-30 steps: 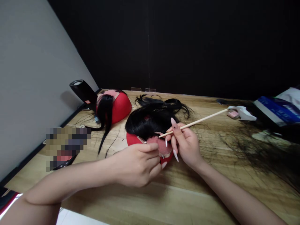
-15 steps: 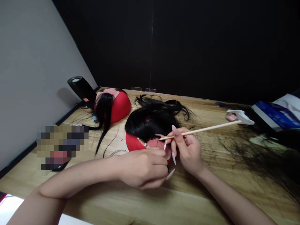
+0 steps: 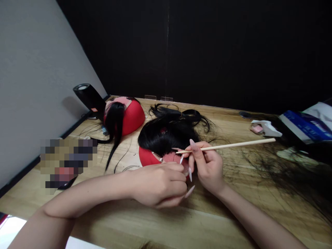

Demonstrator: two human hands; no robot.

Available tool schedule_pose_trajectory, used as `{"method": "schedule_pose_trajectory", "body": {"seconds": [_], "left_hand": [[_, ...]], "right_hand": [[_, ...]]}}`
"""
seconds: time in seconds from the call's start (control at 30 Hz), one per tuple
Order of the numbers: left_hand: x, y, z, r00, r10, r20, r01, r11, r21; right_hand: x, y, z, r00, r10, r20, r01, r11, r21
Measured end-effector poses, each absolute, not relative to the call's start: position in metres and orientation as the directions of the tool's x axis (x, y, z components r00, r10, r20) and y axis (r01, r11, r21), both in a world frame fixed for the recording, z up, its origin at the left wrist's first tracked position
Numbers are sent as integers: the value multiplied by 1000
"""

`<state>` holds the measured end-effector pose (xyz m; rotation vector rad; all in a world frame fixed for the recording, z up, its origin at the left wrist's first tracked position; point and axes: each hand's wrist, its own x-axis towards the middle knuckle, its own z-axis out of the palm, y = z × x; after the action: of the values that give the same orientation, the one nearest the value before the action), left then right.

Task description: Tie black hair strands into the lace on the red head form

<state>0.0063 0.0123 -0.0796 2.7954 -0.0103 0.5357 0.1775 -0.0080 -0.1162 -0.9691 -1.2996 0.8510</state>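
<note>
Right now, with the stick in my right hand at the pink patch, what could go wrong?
The tip of the stick sits close to the edge of the black hair over the pink patch, so it might snag strands if your right hand slips. Your left hand is close by and could get poked. Loose hair lies scattered on the table to the right and may cling to your forearm.

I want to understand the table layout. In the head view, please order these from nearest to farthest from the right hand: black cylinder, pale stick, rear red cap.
From the right hand:
1. Pale stick: held in this hand.
2. Rear red cap: left, farther back.
3. Black cylinder: farther left, past that cap.
</note>
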Motion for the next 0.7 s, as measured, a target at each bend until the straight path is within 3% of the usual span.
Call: {"method": "schedule_pose_trajectory", "body": {"seconds": [0.27, 0.7], "left_hand": [[7, 14, -82, 925, 63, 375, -52, -956, 288], [5, 10, -90, 902, 35, 429, -38, -986, 160]], "right_hand": [[179, -6, -116, 109, 941, 321, -9, 324, -946], [180, -9, -119, 49, 929, 366, -28, 368, -929]]}}
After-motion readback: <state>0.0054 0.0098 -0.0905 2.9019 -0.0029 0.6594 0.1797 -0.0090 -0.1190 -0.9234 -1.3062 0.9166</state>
